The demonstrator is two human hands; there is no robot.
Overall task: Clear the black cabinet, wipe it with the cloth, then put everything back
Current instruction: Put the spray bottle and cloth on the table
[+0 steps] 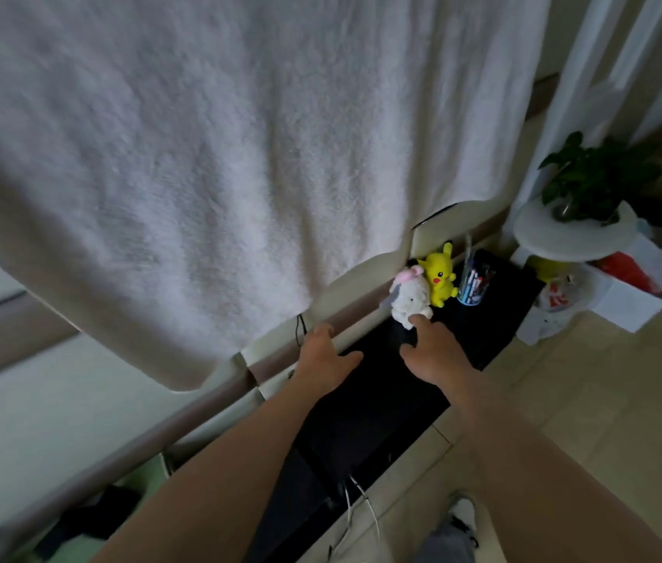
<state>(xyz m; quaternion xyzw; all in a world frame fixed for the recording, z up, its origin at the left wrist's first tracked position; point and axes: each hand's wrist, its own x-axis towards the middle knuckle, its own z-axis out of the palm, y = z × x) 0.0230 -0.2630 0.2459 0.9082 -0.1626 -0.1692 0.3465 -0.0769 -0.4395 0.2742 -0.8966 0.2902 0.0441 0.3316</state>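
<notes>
Right of centre, on the glossy black cabinet (365,404), a blue cup (470,294) holds pens beside a yellow plastic figure (439,276) and fluffy white plush (409,300). Left hand (327,359) and right hand (437,351) hover empty, fingers spread. A fuzzy white cloth (199,156) fills the upper left.

We see black cabinet (365,404): long, low, dark top, set against wall. We note white plush toy (409,299), yellow figure (439,274) and clear pen cup (473,284) upright, clustered at far end. We see large white fluffy cloth (199,156) hanging above, near camera.
</notes>
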